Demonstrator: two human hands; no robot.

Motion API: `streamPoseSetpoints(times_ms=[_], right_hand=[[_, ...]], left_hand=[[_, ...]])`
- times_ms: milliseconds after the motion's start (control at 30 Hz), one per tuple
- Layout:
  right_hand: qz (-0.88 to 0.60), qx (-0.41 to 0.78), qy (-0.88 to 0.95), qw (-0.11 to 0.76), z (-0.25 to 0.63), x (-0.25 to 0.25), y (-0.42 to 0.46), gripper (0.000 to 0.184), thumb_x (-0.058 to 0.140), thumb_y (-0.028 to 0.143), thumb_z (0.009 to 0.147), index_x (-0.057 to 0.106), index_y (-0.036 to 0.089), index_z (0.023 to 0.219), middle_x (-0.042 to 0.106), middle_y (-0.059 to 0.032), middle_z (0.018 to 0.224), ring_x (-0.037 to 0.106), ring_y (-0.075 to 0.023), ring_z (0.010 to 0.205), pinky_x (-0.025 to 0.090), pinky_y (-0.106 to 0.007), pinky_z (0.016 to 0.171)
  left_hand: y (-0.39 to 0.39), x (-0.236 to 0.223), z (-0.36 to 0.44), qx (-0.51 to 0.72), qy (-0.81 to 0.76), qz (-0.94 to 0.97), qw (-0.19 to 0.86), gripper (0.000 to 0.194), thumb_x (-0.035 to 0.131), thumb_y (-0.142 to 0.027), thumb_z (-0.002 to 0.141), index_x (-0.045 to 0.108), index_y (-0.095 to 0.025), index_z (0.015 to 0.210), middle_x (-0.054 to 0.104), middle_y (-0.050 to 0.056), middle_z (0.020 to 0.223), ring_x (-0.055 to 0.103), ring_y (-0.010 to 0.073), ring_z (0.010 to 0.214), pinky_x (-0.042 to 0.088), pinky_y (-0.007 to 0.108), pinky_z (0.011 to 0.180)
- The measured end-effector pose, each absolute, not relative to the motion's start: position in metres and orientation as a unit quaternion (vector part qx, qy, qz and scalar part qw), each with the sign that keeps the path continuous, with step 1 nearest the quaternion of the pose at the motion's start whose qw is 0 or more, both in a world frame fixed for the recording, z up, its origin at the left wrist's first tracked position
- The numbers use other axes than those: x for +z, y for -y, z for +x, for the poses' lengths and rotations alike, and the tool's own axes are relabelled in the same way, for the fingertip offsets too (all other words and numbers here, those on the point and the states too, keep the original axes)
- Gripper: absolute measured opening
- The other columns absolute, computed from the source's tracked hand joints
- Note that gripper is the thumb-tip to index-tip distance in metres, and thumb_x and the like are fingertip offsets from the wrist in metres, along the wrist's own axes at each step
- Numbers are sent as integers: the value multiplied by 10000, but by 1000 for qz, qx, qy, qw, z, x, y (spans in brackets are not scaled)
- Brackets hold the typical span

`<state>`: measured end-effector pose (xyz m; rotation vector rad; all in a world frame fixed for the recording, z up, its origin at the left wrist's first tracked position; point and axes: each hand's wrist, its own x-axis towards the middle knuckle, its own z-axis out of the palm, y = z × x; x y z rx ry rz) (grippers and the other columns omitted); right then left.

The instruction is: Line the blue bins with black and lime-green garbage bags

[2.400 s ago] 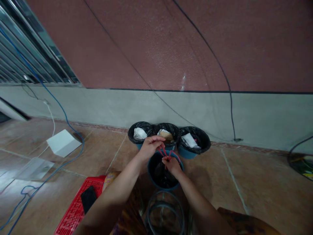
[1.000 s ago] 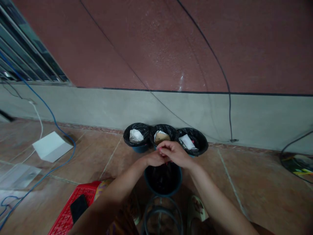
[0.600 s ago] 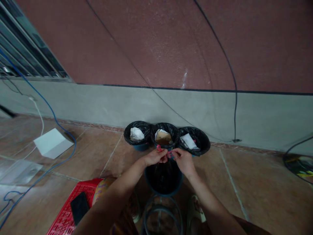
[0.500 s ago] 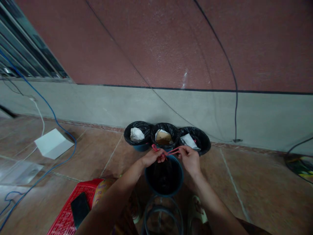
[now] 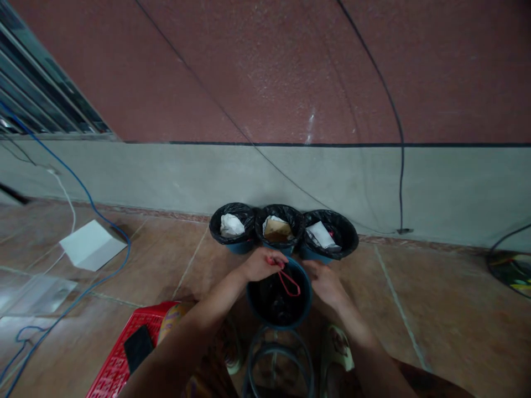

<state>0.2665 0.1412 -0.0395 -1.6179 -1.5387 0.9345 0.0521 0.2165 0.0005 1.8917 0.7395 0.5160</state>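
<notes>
**Head view.** The left hand [image 5: 263, 264] is narrowed on a red cord [image 5: 289, 283], with its fingers curled over the near end of the cord. The cord leaves those fingers at the far edge of a blue bucket [image 5: 309, 309] and runs toward the lower right. It forms a narrow, slack loop that hangs over the bucket mouth, and the tip of the loop points down and to the right, toward the person's right side.

The right hand [image 5: 326, 284] is open, with its fingers extended. It holds nothing that can be seen and lies just beside the far right of the bucket rim, near the loop but apart from it.

The bucket stands on the tile floor [image 5: 435, 309] and is lined with a black plastic bag [image 5: 276, 301]. Behind it, three more lined buckets stand in a row against the wall, touching one another. The left one holds white crumpled paper [image 5: 231, 225], the middle one a brown card piece [image 5: 276, 230], and the right one a white sheet [image 5: 320, 234].

At lower left, a red plastic crate [image 5: 112, 370] carries a black flat object [image 5: 138, 348]. A wire ring stand [image 5: 274, 359] stands nearest the person, in front of the bucket. A blue cable [image 5: 89, 202] runs along the floor at left.
</notes>
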Motion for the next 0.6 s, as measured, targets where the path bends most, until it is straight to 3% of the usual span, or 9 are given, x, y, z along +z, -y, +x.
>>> streamPoseSetpoints(times_ms=[67, 200, 333, 500, 600], right_hand=[[-575, 393, 591, 407, 252, -39, -161, 334, 526, 249, 778, 671, 222, 1077, 668, -60, 1132, 590, -218, 1071, 421, -383, 970], [-453, 565, 534, 437, 226, -39, -178, 306, 507, 379, 826, 674, 195, 1005, 704, -44, 959, 633, -194, 888, 471, -350, 860], [-437, 622, 487, 430, 224, -38, -173, 286, 605, 391, 771, 685, 212, 979, 702, -14, 918, 617, -168, 866, 453, -303, 830], [-478, 602, 488, 413, 229, -29, -170, 310, 636, 455, 740, 710, 185, 873, 693, -6, 818, 587, -152, 772, 431, -276, 740], [-510, 573, 499, 402, 229, -30, -171, 326, 633, 483, 726, 717, 177, 798, 683, 1, 723, 575, -149, 701, 421, -276, 696]], left_hand=[[-213, 6, 58, 192, -272, 858, 391, 252, 549, -160, 789, 688, -180, 998, 690, 41, 825, 612, 167, 795, 438, 349, 904], [-206, 12, 65, 177, -275, 922, 208, 346, 479, -130, 827, 593, -186, 1148, 680, 56, 923, 607, 192, 909, 297, 417, 1082], [-203, 3, 62, 218, -336, 911, 101, 299, 386, -180, 906, 555, -131, 1148, 632, 115, 1060, 560, 212, 1022, 368, 394, 1015], [-204, -7, 56, 175, -394, 902, 30, 280, 410, -339, 926, 620, -160, 878, 603, 76, 855, 554, 199, 844, 405, 375, 870], [-204, -8, 53, 124, -387, 913, 43, 325, 388, -319, 931, 620, -163, 765, 580, 69, 782, 535, 173, 748, 398, 328, 764]])
